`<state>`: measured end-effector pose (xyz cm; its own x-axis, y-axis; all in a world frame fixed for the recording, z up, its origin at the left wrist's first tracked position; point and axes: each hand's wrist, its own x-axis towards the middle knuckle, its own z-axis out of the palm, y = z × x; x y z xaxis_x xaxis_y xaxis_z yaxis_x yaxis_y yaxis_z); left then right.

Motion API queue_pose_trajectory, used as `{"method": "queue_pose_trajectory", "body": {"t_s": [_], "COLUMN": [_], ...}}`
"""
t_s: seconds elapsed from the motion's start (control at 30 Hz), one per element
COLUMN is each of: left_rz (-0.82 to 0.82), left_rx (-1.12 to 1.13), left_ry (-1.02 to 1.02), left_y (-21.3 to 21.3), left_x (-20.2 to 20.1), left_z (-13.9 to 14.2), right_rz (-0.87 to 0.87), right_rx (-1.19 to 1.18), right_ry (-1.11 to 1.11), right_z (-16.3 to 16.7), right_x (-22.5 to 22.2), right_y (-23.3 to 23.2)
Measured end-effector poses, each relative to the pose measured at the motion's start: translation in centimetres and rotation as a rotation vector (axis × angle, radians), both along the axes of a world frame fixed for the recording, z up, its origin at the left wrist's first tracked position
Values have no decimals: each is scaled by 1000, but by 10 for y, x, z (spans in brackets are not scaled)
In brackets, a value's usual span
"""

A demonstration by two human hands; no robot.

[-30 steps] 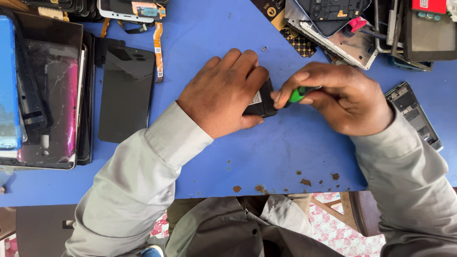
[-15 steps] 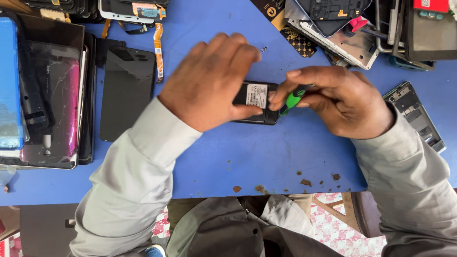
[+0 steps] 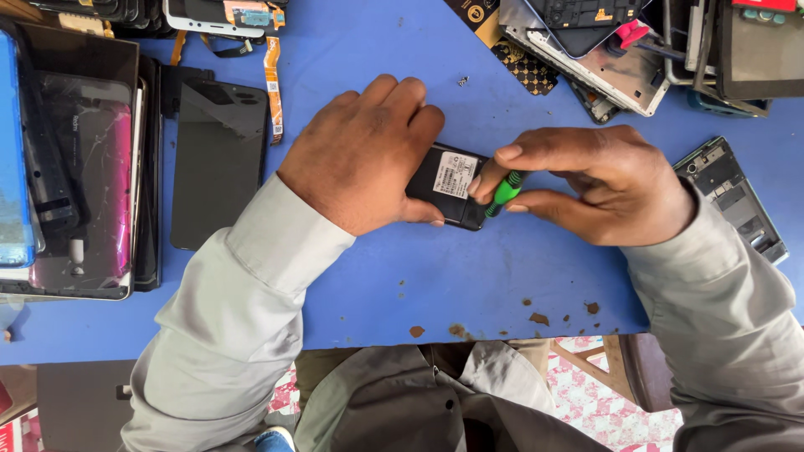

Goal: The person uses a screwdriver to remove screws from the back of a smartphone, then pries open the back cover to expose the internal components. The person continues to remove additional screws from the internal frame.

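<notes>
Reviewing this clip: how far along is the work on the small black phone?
Done: the small black phone lies back-up on the blue table, its labelled inside showing, so the back cover looks off. In hand: the left hand steadies it while the right hand works a green-handled tool at its edge. Left: no parts visibly taken out.

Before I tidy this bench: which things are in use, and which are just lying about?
In use:
left hand
right hand
black phone
green-handled tool

Lying about:
dark screen panel
stacked cracked screens
bare phone frame
parts pile
</notes>
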<state>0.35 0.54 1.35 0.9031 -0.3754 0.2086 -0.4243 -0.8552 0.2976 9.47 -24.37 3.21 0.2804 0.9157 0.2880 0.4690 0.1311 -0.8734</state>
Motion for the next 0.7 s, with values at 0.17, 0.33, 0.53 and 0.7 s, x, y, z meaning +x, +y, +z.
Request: {"method": "queue_pose_trajectory", "body": {"t_s": [0.17,0.33,0.53,0.7], "left_rz": [115,152,166,164], "left_rx": [163,179,177,168], "left_ry": [150,182,238,239], "left_y": [-3,-4,-5,-5], "left_x": [3,3,4,4], "left_z": [0,2,2,3], "right_rz": [20,-93,97,24], "right_rx": [110,75,41,56], "right_ry": [-38,-64,-3,-36], "right_z": [-1,-4,4,-7], "right_x": [3,0,7,8], "right_y": [4,1,-4,-4]}}
